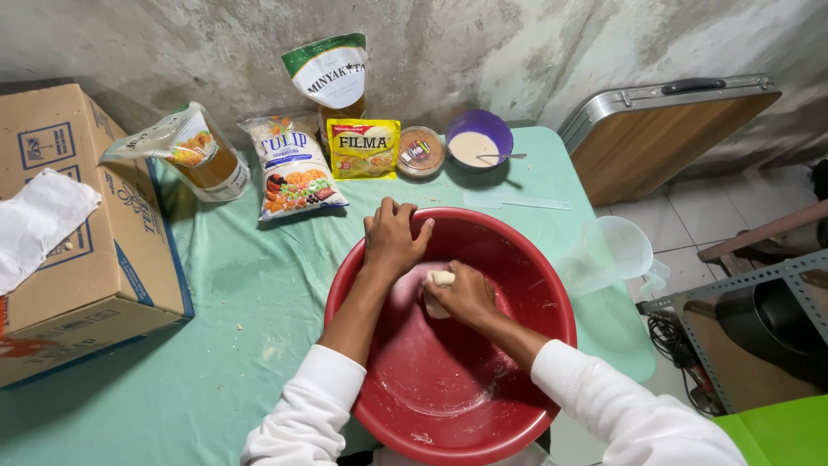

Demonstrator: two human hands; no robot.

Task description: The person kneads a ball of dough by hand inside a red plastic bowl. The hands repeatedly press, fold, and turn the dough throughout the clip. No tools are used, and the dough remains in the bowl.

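two hands in red basin [517, 259]: right hand [466, 293] grip pinching half-hidden dough lump [438, 285], left hand [392, 237] spread on rim

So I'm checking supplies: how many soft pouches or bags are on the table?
4, along the far edge: oil pouch at left, flour bag, yellow packet, tall oil pouch behind.

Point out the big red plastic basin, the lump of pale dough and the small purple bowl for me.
Big red plastic basin [517, 250]: head view, bare inner wall.
Lump of pale dough [440, 280]: head view, exposed top end above the right hand.
Small purple bowl [493, 127]: head view, inner wall.
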